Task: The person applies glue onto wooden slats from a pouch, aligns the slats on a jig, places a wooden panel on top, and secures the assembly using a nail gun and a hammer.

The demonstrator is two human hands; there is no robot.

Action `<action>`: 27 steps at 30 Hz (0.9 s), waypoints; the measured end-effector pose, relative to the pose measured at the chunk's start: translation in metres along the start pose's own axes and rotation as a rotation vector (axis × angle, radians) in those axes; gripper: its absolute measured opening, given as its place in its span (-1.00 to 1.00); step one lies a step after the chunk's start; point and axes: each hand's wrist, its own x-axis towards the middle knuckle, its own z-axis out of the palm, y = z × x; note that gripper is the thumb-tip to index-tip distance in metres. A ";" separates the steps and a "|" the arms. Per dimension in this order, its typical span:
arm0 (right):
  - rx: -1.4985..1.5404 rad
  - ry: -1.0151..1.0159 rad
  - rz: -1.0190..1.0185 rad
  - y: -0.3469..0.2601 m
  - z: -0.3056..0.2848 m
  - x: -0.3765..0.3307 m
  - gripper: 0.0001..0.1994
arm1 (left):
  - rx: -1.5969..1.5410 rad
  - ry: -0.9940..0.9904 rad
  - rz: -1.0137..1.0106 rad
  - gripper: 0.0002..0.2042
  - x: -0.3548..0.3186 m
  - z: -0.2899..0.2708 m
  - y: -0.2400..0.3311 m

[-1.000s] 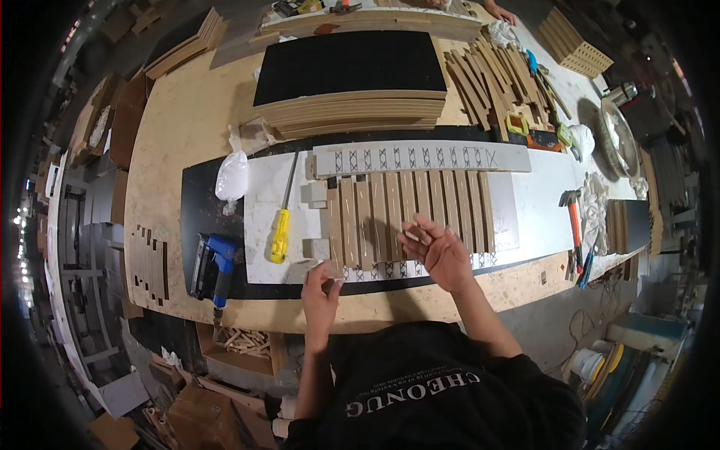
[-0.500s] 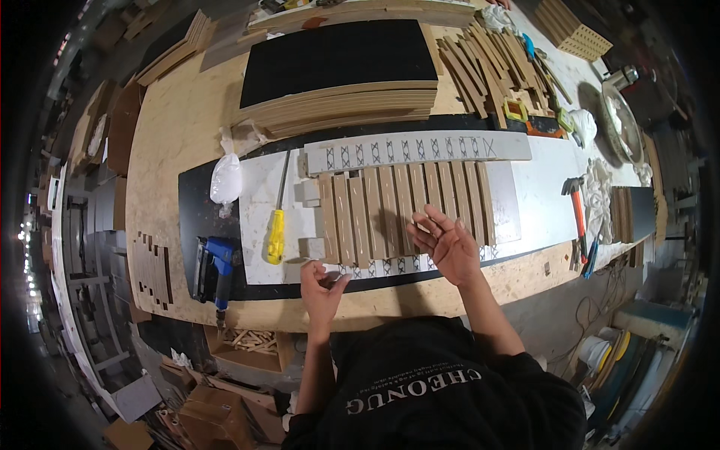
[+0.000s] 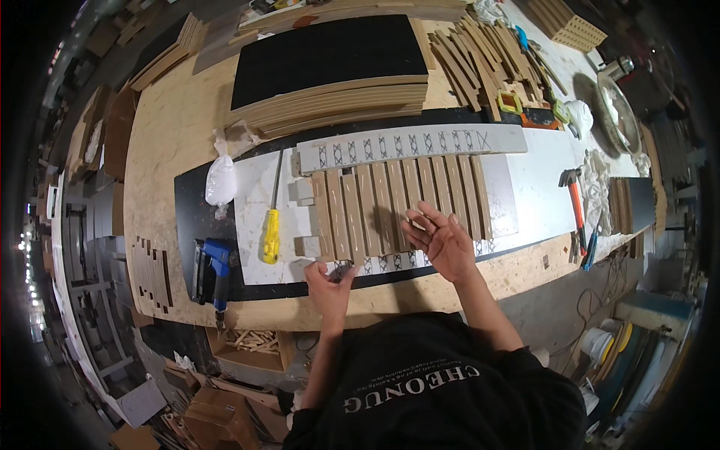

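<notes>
Screwdriver (image 3: 271,234), nailer (image 3: 212,268) beside slats (image 3: 397,201)

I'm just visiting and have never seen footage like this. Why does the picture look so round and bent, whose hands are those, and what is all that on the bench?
No machine here: a person wears a wide-angle camera on the head, looking down, which bends straight edges. The left hand touches the near end of a row of wooden slats lying on a white sheet; the right hand rests on the slats, holding nothing I can make out. Nearby lie a yellow-handled screwdriver, a blue power tool, an orange-handled hammer and a black-topped stack of boards.
</notes>
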 end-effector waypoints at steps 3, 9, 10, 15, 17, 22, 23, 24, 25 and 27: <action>-0.005 0.021 -0.002 0.003 0.001 0.002 -0.51 | 0.102 0.059 -0.025 -0.46 0.000 0.008 -0.003; -0.517 0.074 -0.088 0.008 0.013 0.000 -0.59 | 0.195 -0.039 0.264 -0.54 0.004 0.000 0.009; -0.516 0.072 -0.088 0.009 0.014 0.000 -0.59 | 0.173 -0.122 0.344 -0.51 0.008 -0.001 0.013; -0.588 -0.019 0.041 0.015 0.019 -0.003 -0.65 | 0.418 -0.344 0.349 -0.43 0.017 0.002 0.022; -0.688 -0.061 0.140 0.022 0.016 -0.010 -0.67 | 0.404 -0.383 0.335 -0.44 0.009 -0.002 0.020; -0.853 -0.215 0.333 0.046 0.018 -0.026 -0.69 | 0.219 -0.378 0.306 -0.49 -0.009 -0.016 0.011; -0.851 -0.214 0.333 0.048 0.019 -0.027 -0.69 | 0.097 -0.371 0.267 -0.52 -0.010 -0.018 0.010; -0.929 -0.234 0.321 0.051 0.019 -0.028 -0.68 | 0.097 -0.373 0.268 -0.52 -0.011 -0.019 0.010; -1.009 -0.251 0.309 0.052 0.019 -0.030 -0.67 | 0.025 -0.361 0.199 -0.54 -0.010 -0.021 0.013; -1.116 -0.298 0.234 0.054 0.018 -0.031 -0.65 | -0.054 -0.356 0.136 -0.56 -0.008 -0.019 0.015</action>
